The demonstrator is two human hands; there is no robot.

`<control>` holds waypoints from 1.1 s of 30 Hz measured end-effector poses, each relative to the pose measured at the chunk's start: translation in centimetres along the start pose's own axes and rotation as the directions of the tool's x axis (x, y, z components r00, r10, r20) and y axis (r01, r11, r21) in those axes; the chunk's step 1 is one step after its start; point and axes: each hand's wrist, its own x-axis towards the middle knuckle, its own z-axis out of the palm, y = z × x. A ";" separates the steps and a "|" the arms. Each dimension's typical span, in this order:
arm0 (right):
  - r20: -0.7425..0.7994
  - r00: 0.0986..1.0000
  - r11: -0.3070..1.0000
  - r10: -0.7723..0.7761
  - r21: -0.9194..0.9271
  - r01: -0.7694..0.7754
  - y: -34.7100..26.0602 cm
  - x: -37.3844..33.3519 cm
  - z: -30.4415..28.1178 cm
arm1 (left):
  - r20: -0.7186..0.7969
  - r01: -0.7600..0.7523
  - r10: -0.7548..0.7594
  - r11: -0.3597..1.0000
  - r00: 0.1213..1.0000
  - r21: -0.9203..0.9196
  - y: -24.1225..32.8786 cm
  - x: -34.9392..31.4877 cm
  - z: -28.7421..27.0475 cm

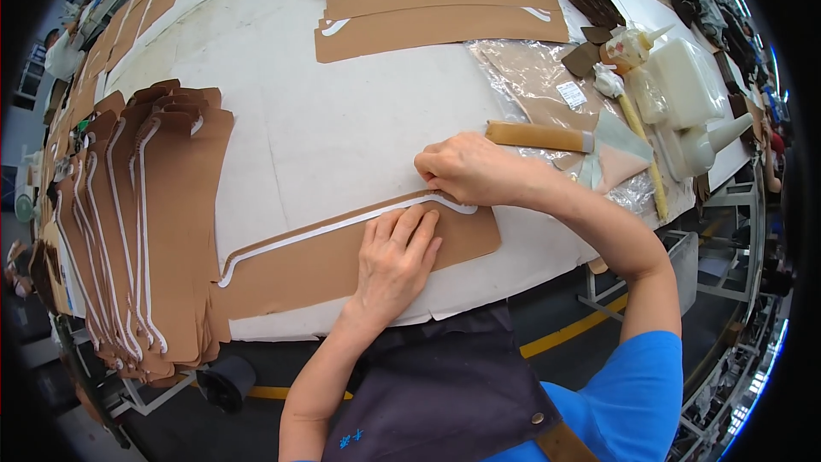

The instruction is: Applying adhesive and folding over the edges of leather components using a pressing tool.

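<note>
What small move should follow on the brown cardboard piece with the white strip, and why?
Probably slide the right hand leftward along the white strip, pressing it down: it pinches the strip's right end, while the left hand lies flat on the brown cardboard piece.

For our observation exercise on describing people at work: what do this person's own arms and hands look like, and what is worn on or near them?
Both forearms are bare, and the left hand and right hand wear no gloves; no rings or watch show. A bright blue short sleeve covers the right upper arm. A dark apron with a tan strap and metal stud hangs in front.
</note>
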 end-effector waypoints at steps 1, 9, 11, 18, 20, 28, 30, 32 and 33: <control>0.002 1.000 1.000 0.004 0.001 -0.004 -0.1 -0.1 0.2 | -0.004 -0.002 0.002 1.000 1.000 0.006 0.1 0.0 0.0; -0.055 0.996 0.995 0.067 -0.072 -0.071 -0.8 0.0 0.8 | -0.002 0.012 -0.012 1.000 1.000 0.003 0.0 0.0 0.0; -0.010 0.994 0.994 0.107 -0.009 -0.107 -0.4 0.2 0.3 | -0.008 0.012 -0.012 1.000 1.000 0.003 0.0 0.0 0.1; 0.071 0.980 0.933 0.187 0.299 -0.200 -0.2 0.3 -1.0 | -0.012 0.022 -0.022 1.000 1.000 -0.021 -0.1 0.1 0.0; 0.087 0.976 0.930 0.199 0.297 -0.216 -0.3 0.4 -0.8 | -0.008 0.026 -0.026 0.999 1.000 -0.027 -0.1 0.0 0.0; -0.052 0.994 0.995 0.094 0.036 -0.092 -0.5 0.0 0.9 | -0.011 0.014 -0.014 1.000 1.000 -0.018 0.0 0.1 0.1; -0.073 0.993 0.996 0.093 0.008 -0.092 -0.9 0.1 1.2 | -0.008 0.015 -0.016 1.000 1.000 -0.016 0.0 0.1 0.1; -0.094 0.992 0.996 0.089 -0.021 -0.091 -0.7 -0.1 1.4 | -0.006 0.017 -0.017 1.000 1.000 -0.011 0.0 0.0 0.1; -0.085 0.990 0.994 0.110 0.022 -0.109 -0.4 -0.1 1.5 | -0.011 0.024 -0.024 1.000 1.000 -0.020 0.0 0.0 0.2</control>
